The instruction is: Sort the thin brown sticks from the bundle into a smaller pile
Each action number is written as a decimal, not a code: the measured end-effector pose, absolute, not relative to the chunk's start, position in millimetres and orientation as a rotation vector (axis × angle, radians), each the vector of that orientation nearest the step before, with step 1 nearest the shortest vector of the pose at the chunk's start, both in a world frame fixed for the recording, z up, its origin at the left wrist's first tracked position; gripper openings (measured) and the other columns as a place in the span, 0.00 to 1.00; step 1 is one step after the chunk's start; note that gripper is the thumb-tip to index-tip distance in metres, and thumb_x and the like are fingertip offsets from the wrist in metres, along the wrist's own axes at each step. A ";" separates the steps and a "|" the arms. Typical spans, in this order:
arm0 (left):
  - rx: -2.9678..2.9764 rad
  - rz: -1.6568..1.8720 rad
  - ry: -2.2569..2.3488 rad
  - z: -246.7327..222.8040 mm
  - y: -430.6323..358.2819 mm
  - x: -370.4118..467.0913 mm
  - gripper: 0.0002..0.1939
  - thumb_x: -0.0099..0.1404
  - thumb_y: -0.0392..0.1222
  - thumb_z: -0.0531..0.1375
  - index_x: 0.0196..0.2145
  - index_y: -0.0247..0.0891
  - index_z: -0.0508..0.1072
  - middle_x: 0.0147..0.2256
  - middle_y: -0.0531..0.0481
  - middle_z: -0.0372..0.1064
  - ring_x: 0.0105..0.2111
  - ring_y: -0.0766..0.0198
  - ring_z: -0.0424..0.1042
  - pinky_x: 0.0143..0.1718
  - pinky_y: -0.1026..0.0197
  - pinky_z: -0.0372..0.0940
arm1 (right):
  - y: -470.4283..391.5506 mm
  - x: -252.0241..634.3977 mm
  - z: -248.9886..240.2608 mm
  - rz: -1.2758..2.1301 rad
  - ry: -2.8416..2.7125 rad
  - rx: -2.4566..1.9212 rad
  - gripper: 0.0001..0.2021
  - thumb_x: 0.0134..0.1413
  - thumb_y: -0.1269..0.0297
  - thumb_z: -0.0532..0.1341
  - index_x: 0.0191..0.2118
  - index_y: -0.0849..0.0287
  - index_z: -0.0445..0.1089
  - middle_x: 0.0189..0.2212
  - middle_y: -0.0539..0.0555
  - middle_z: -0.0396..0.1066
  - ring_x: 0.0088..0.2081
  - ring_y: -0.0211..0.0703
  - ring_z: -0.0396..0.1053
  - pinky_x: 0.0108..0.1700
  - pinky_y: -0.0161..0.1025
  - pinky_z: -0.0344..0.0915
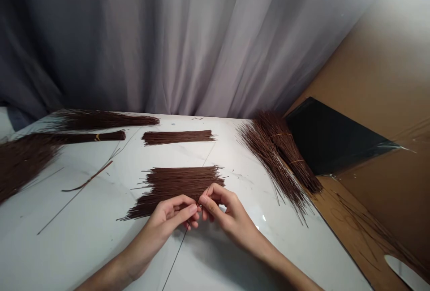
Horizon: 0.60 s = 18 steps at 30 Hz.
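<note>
My left hand (174, 215) and my right hand (221, 208) meet fingertip to fingertip over the near edge of a flat layer of thin brown sticks (183, 181). Thumb and fingers are pinched on both hands. Between them is what looks like one thin brown stick, mostly hidden by the fingers. The layer lies crosswise on the white table, with uneven ends at both sides. Behind it rests a narrower row of the same sticks (178, 137).
Loose brown sticks (110, 120) and a tied bundle (110, 136) lie at the left. Bound bundles (289, 152) rest at the right edge. A twisted brown strip (89, 180) is on the table (83, 246). A grey curtain (188, 40) hangs behind; a black panel (332, 139) stands right.
</note>
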<state>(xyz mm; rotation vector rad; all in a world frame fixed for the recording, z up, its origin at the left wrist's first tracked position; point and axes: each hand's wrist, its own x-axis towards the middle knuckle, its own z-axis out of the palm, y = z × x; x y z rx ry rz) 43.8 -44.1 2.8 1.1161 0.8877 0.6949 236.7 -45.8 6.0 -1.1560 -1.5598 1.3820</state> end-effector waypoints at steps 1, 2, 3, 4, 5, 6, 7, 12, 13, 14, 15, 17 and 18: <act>1.099 0.704 0.886 2.2 -44.3 43.9 0.14 0.72 0.51 0.61 0.39 0.39 0.79 0.36 0.50 0.73 0.37 0.63 0.70 0.40 0.64 0.65 | -45.3 237.2 5.6 1.367 -1.573 -1.154 0.17 0.69 0.50 0.58 0.35 0.59 0.68 0.27 0.50 0.72 0.30 0.37 0.67 0.33 0.34 0.62; 1.087 0.715 0.887 1.2 -44.5 43.8 0.14 0.71 0.51 0.61 0.39 0.39 0.79 0.35 0.50 0.73 0.36 0.63 0.71 0.38 0.64 0.66 | -45.2 237.5 5.3 1.341 -1.586 -1.157 0.17 0.69 0.51 0.58 0.35 0.59 0.69 0.28 0.50 0.72 0.31 0.38 0.68 0.34 0.35 0.62; 1.076 0.723 0.889 0.3 -44.7 43.5 0.13 0.71 0.51 0.61 0.39 0.38 0.78 0.35 0.49 0.74 0.35 0.63 0.71 0.36 0.65 0.66 | -45.5 237.6 4.9 1.304 -1.596 -1.164 0.16 0.68 0.51 0.59 0.35 0.59 0.69 0.29 0.50 0.72 0.32 0.38 0.68 0.36 0.35 0.63; 1.073 0.742 0.894 -0.5 -44.8 43.1 0.13 0.70 0.50 0.62 0.39 0.38 0.78 0.34 0.49 0.73 0.33 0.63 0.70 0.34 0.65 0.66 | -46.3 237.5 4.7 1.264 -1.605 -1.177 0.16 0.68 0.52 0.59 0.35 0.59 0.69 0.31 0.51 0.73 0.33 0.39 0.68 0.37 0.36 0.63; 1.079 0.750 0.897 -1.0 -44.9 42.7 0.12 0.70 0.50 0.63 0.38 0.37 0.78 0.32 0.50 0.73 0.32 0.64 0.70 0.34 0.65 0.66 | -47.3 237.3 4.7 1.225 -1.608 -1.194 0.15 0.68 0.52 0.60 0.35 0.59 0.70 0.32 0.52 0.73 0.34 0.39 0.68 0.37 0.36 0.63; 1.077 0.750 0.901 -1.2 -44.8 42.3 0.12 0.69 0.49 0.63 0.38 0.37 0.78 0.32 0.50 0.73 0.31 0.64 0.70 0.33 0.65 0.66 | -48.6 237.0 4.9 1.195 -1.608 -1.210 0.15 0.68 0.52 0.60 0.35 0.59 0.70 0.33 0.52 0.73 0.35 0.40 0.68 0.38 0.37 0.64; 1.070 0.757 0.906 -1.2 -44.7 42.0 0.12 0.69 0.49 0.63 0.38 0.37 0.77 0.32 0.50 0.73 0.31 0.64 0.70 0.33 0.65 0.66 | -50.0 236.6 5.3 1.182 -1.609 -1.221 0.15 0.68 0.52 0.60 0.35 0.59 0.69 0.34 0.52 0.73 0.35 0.40 0.68 0.38 0.37 0.64; 1.039 0.771 0.903 -2.7 -45.6 40.5 0.10 0.69 0.46 0.63 0.36 0.37 0.77 0.30 0.51 0.72 0.31 0.65 0.71 0.36 0.64 0.66 | -52.8 235.3 8.5 1.267 -1.576 -1.187 0.15 0.68 0.52 0.59 0.36 0.59 0.70 0.33 0.52 0.70 0.33 0.38 0.65 0.35 0.36 0.63; 1.050 0.777 0.904 -3.6 -46.3 40.4 0.10 0.70 0.46 0.63 0.35 0.37 0.76 0.29 0.51 0.73 0.30 0.65 0.71 0.36 0.64 0.66 | -52.4 235.2 8.6 1.298 -1.552 -1.176 0.16 0.67 0.51 0.60 0.35 0.59 0.70 0.32 0.51 0.70 0.31 0.37 0.64 0.33 0.35 0.63; 1.075 0.787 0.904 -4.5 -47.1 40.4 0.10 0.70 0.46 0.63 0.35 0.37 0.76 0.29 0.52 0.73 0.30 0.65 0.71 0.37 0.64 0.66 | -51.7 235.1 8.4 1.340 -1.524 -1.166 0.16 0.66 0.50 0.61 0.35 0.59 0.70 0.32 0.51 0.69 0.29 0.36 0.63 0.30 0.34 0.62; 1.112 0.800 0.904 -5.4 -47.9 40.4 0.10 0.70 0.46 0.63 0.35 0.38 0.76 0.29 0.52 0.73 0.30 0.65 0.71 0.37 0.64 0.66 | -51.0 235.0 8.0 1.390 -1.492 -1.158 0.17 0.65 0.49 0.62 0.34 0.59 0.70 0.30 0.51 0.69 0.27 0.35 0.62 0.28 0.34 0.61; 1.200 0.835 0.923 -6.4 -49.5 40.8 0.10 0.70 0.47 0.63 0.35 0.38 0.76 0.29 0.52 0.72 0.30 0.65 0.71 0.35 0.64 0.66 | -50.4 234.5 6.7 1.486 -1.428 -1.162 0.19 0.62 0.47 0.63 0.33 0.60 0.69 0.27 0.48 0.66 0.23 0.32 0.58 0.23 0.33 0.56; 1.235 0.850 0.944 -6.3 -50.1 40.9 0.10 0.70 0.47 0.63 0.34 0.38 0.76 0.29 0.52 0.71 0.30 0.65 0.71 0.34 0.64 0.66 | -50.6 233.9 6.0 1.503 -1.410 -1.176 0.19 0.62 0.47 0.64 0.33 0.59 0.69 0.25 0.47 0.65 0.21 0.32 0.56 0.22 0.33 0.54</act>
